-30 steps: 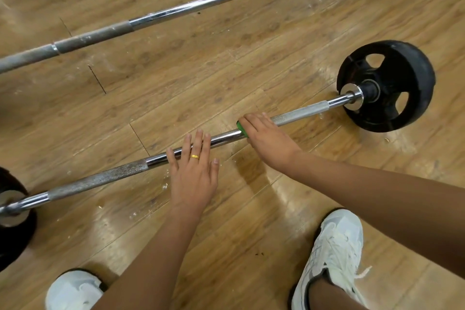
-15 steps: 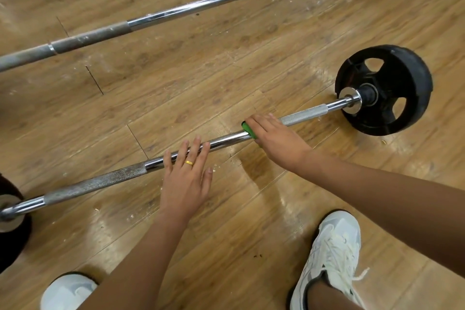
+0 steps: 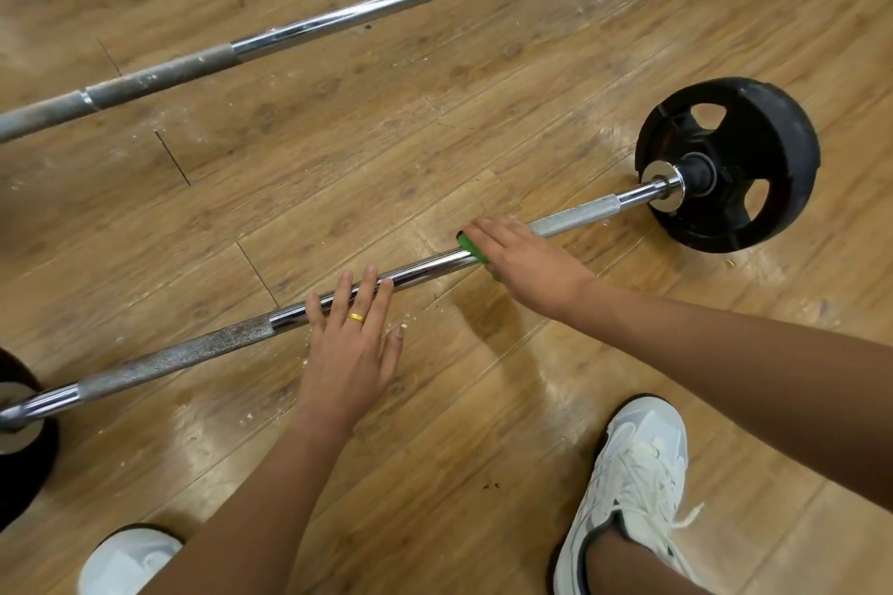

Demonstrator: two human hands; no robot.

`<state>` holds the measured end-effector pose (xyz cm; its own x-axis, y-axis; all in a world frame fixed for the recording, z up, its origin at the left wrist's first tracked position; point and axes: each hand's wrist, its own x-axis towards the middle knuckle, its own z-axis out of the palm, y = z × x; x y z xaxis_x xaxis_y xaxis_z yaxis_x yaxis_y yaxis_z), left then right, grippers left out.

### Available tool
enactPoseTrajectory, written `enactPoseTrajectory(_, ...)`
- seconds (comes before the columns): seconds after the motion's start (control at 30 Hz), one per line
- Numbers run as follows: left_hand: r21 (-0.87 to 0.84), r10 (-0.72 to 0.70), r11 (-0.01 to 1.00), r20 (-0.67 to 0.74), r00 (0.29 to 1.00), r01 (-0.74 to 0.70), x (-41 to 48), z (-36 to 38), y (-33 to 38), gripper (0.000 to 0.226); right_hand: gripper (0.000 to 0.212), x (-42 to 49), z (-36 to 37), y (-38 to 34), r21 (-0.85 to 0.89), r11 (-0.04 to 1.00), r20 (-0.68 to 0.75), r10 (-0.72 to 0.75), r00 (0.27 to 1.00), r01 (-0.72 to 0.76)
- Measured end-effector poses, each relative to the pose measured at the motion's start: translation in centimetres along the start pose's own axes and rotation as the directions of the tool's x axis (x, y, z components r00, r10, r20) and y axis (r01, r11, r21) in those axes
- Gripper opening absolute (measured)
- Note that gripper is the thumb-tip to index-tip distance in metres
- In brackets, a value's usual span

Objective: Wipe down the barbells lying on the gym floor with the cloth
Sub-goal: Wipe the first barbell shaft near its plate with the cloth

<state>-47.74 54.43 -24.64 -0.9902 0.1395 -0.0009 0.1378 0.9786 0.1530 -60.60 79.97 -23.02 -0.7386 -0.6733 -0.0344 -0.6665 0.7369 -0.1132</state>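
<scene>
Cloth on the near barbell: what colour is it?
The cloth is green; the head view shows it best.
</scene>
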Motion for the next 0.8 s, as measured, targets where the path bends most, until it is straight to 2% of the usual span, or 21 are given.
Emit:
enactPoseTrajectory(0.17,0.052,-0.038,0.998,0.039,0.999,0.036,0.2,-0.1,0.6,0.064,0.075,-0.9,-0.7,0.6,0.009,0.992,0.028,0.127,0.992,-0.127)
enactPoseTrajectory(0.27,0.055,-0.079,0.996,0.041,0.996,0.077,0.8,-0.3,1.1,0.066,0.075,0.1,-0.6,-1.0,0.007,0.993,0.064,0.115,0.991,-0.115)
enactPoseTrajectory(0.4,0.039,-0.099,0.995,0.038,0.994,0.097,1.5,-0.2,1.1,0.067,0.073,0.0,-0.8,1.0,0.054,0.996,0.049,0.061,0.997,-0.064)
enactPoseTrajectory(0.57,0.014,-0.115,0.993,0.05,0.992,0.115,2.2,-0.1,0.6,0.067,0.074,0.3,-1.1,1.2,0.065,0.98,0.032,0.185,0.982,-0.187)
enactPoseTrajectory(0.67,-0.006,-0.129,0.992,0.035,0.991,0.129,2.6,-0.1,0.6,0.064,0.075,1.5,-1.3,0.2,0.036,0.986,0.058,0.162,0.985,-0.164)
enactPoseTrajectory(0.8,-0.034,-0.138,0.99,0.038,0.99,0.139,3.4,-0.3,0.4,0.068,0.071,1.6,-1.7,1.5,0.092,0.992,0.076,0.084,0.994,-0.091)
